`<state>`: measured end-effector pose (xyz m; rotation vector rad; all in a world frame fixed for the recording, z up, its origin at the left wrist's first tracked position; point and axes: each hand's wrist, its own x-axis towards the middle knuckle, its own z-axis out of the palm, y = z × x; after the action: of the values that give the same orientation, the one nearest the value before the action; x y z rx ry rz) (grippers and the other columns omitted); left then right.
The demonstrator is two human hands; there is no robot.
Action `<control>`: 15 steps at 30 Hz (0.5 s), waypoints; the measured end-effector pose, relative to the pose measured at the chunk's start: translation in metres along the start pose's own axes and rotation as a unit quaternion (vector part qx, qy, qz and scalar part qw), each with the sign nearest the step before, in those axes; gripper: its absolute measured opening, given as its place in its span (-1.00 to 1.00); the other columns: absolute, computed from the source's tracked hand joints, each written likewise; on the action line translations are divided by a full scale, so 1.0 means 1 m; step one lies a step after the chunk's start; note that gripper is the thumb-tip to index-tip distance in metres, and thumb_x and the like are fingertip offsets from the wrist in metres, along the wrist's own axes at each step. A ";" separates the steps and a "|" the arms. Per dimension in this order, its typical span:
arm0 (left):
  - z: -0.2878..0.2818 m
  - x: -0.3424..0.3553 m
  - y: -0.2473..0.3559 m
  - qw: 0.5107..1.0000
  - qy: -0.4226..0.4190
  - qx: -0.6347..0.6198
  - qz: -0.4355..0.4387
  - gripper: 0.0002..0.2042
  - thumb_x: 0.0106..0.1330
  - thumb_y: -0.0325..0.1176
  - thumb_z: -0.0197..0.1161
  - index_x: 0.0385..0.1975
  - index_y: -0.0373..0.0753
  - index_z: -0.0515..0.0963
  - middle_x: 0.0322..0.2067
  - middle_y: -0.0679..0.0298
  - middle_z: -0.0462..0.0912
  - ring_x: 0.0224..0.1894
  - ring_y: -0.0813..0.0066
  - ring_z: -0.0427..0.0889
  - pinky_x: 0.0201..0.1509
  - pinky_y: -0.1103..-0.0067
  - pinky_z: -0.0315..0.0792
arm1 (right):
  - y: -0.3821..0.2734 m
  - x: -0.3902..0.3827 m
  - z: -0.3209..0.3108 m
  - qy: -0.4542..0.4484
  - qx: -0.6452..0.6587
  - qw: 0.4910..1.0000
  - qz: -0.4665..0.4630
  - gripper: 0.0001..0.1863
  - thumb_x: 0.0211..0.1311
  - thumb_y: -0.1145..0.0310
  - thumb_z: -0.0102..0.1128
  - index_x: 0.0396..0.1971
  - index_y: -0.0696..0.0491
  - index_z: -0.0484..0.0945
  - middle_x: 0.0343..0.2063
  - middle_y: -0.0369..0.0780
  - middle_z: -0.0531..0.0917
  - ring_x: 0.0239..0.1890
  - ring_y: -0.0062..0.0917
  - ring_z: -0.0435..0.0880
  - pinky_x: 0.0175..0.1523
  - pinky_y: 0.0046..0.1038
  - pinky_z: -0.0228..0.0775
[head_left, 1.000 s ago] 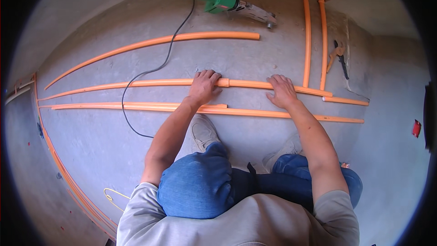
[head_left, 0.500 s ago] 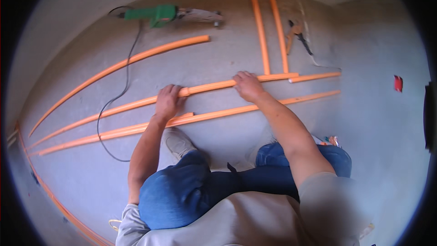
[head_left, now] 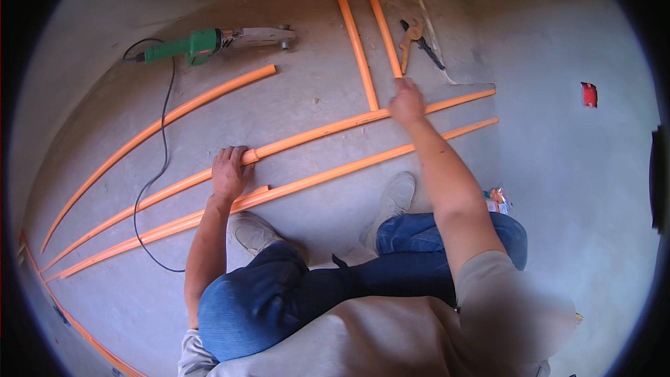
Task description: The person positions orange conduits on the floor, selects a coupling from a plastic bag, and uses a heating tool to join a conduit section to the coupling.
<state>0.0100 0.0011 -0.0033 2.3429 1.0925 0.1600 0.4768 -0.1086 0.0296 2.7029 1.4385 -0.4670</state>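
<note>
My left hand (head_left: 229, 171) is closed on a long orange pipe (head_left: 164, 190), just left of its sleeve-like joint (head_left: 248, 156). My right hand (head_left: 408, 101), slightly blurred, lies over the lower end of a short orange branch pipe (head_left: 382, 31) running away from me; its grip is unclear. A second branch (head_left: 352, 45) meets the long pipe left of that hand. Beyond them lie a green power tool (head_left: 202, 47) with a metal head and pipe cutters (head_left: 419, 45) with black and orange handles.
One loose pipe (head_left: 125, 146) lies farther off, another (head_left: 328, 174) nearer me by my shoes (head_left: 258, 230). A black cable (head_left: 160, 174) crosses the pipes. A wall (head_left: 579, 181) with a red box (head_left: 588, 95) rises at right; a small packet (head_left: 497, 199) lies near my right knee.
My right hand has left the long pipe and moved forward onto the branch pipe's end. My left hand stays by the joint. The whole view has shifted and tilted.
</note>
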 end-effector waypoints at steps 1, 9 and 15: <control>-0.001 -0.001 -0.002 1.000 -0.002 0.000 -0.002 -0.64 0.12 -0.34 0.40 -0.07 -0.18 0.56 -0.21 0.18 0.58 -0.07 0.11 0.52 0.04 0.27 0.41 | 0.015 0.000 -0.009 -0.006 -0.031 0.998 0.052 -0.41 0.06 0.33 0.35 0.16 0.04 0.50 0.14 -0.13 0.52 0.23 -0.18 0.48 0.30 -0.22 0.38; -0.003 0.003 -0.001 1.000 -0.013 0.005 0.008 -0.68 0.11 -0.35 0.40 -0.12 -0.18 0.57 -0.22 0.17 0.57 -0.08 0.09 0.52 0.04 0.27 0.40 | 0.073 -0.023 0.006 -0.047 -0.042 0.995 0.076 -0.29 0.10 0.26 0.43 0.28 0.02 0.42 0.13 -0.10 0.52 0.26 -0.17 0.44 0.34 -0.23 0.34; -0.002 0.001 0.000 1.000 -0.016 0.004 0.009 -0.69 0.09 -0.39 0.41 -0.15 -0.22 0.58 -0.24 0.13 0.58 -0.11 0.04 0.52 0.04 0.25 0.41 | 0.076 -0.026 0.012 -0.037 -0.022 0.997 0.066 -0.42 0.15 0.33 0.39 0.20 0.04 0.47 0.10 -0.14 0.54 0.23 -0.20 0.48 0.30 -0.23 0.37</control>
<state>0.0100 0.0025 -0.0014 2.3555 1.0594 0.1248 0.5226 -0.1751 0.0183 2.6933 1.2296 -0.5149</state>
